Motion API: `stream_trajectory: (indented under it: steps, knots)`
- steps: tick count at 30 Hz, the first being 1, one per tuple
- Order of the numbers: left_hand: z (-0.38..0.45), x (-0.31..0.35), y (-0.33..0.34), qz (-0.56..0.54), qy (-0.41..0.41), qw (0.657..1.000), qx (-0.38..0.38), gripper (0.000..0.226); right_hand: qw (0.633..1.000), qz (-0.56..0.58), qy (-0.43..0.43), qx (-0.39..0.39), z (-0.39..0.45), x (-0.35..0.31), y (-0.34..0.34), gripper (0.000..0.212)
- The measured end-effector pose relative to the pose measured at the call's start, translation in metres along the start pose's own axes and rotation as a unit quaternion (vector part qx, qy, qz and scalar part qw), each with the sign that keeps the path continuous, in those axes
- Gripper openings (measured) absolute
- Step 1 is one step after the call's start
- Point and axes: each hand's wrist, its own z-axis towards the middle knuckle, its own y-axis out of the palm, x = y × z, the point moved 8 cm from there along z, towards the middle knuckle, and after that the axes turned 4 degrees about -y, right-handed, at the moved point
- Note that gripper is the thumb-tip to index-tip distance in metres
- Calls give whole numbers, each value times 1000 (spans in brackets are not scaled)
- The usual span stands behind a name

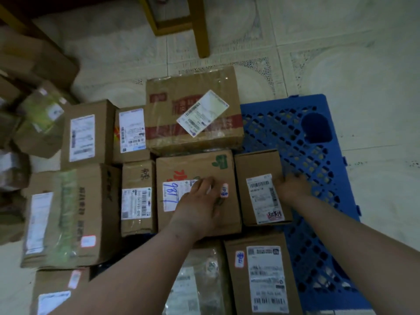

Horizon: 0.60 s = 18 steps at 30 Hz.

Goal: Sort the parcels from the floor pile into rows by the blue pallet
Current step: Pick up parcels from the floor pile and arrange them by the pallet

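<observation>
Two bare forearms in view, no sleeves visible up to the frame edge. Left hand (200,208) and right hand (293,186): no gloves, no rings or watch that I can make out. Small dark mark near the left wrist. Fingers blurred, nails unreadable.

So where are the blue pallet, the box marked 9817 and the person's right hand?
Blue pallet (295,137), head view, bare grid.
9817 box (193,164), head view, top face.
Right hand (293,186), head view, back of hand.

Parcels (197,192) ranged in rows beside blue pallet (302,142).
Brown cartons, labels upward, touching; one small carton (261,187) overlaps the pallet's edge.
</observation>
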Motion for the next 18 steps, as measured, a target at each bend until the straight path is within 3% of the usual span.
stream_trajectory:
  steps: [3,7,12,18]
  knots:
    - [-10,-2,-33,36,1,998,-41,68,999,10,49,-3,-25,-16,-28,74]
    - [-49,-18,-137,12,-77,997,-20,68,999,-36,-19,30,-89,-89,-109,67]
    - [-153,-53,-343,-88,-181,974,104,69,983,-74,-135,98,-244,-251,-277,60]
    - [-361,-56,-588,-106,-234,939,229,66,926,-110,-327,152,-520,-442,-452,56]
